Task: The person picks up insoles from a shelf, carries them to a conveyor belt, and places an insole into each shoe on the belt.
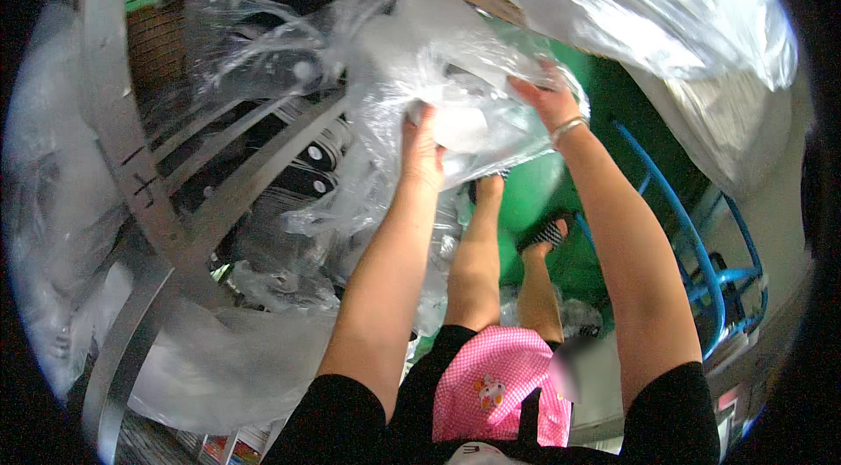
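Note:
A large clear plastic bag (377, 132) stretches out in front of me, with pale white pieces showing through it whose kind I cannot make out. My left hand (423, 150) is closed on its near side, thumb up, the other fingers hidden by the film. At the bag's right end my right hand (547, 97) grips the plastic, a bracelet (569, 129) on its wrist. Between the two hands the film lies taut and shiny.
On the left stand a grey metal frame (140, 176) and black parts with white round spots (320, 169). A big wrapped bundle (666, 1) fills the upper right. Blue metal tubing (692, 255) rises at right above a green floor (534, 202). More plastic (228, 360) lies lower left.

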{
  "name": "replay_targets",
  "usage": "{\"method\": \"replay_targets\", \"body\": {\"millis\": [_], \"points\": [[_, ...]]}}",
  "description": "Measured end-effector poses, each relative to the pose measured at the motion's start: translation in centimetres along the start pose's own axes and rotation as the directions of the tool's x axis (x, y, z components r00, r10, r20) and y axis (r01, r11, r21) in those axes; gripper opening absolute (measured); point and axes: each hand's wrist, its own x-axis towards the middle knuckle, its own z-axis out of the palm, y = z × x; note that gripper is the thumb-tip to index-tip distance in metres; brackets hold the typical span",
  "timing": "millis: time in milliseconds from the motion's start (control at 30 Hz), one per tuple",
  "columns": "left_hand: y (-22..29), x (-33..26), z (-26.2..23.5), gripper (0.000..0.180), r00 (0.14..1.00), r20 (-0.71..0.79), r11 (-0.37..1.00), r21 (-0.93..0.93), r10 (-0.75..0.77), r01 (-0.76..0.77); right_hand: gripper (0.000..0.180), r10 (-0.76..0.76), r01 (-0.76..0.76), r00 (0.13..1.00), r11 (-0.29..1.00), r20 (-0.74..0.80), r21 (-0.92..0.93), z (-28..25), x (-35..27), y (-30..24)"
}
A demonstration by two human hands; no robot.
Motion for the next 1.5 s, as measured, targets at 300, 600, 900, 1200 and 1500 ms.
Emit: {"method": "replay_targets", "body": {"millis": [300,600,900,1200,1500], "points": [[-2.1,2.1,1.6,0.060,0.992,0.005,0.991,-0.049,0.124,-0.124,0.056,-0.044,0.056,0.997,0.974,0.059,-0.221,0.8,-0.5,-1.3],[0.6,-0.1,2.2,0.056,0.989,0.088,0.967,-0.235,0.121,-0.097,0.067,0.042,-0.097,0.982,0.947,0.182,0.305,0.8,-2.3,-3.4],[2.5,-13.4,1.9,0.039,0.991,-0.006,0.981,-0.137,-0.137,0.135,0.066,0.152,-0.242,0.961,0.865,0.230,0.439,-3.8,-16.0,-8.2],[-2.5,-30.7,-1.5,0.054,0.958,0.008,0.927,0.253,-0.288,0.276,0.050,-0.605,0.601,0.735,0.371,0.307,-0.708,-10.9,-37.1,-8.6],[-11.2,-42.1,-6.1,0.049,0.959,0.282,0.869,0.471,0.016,-0.153,0.046,-0.602,0.700,0.713,0.582,0.359,-0.414,-17.3,-54.9,-2.6]]}}
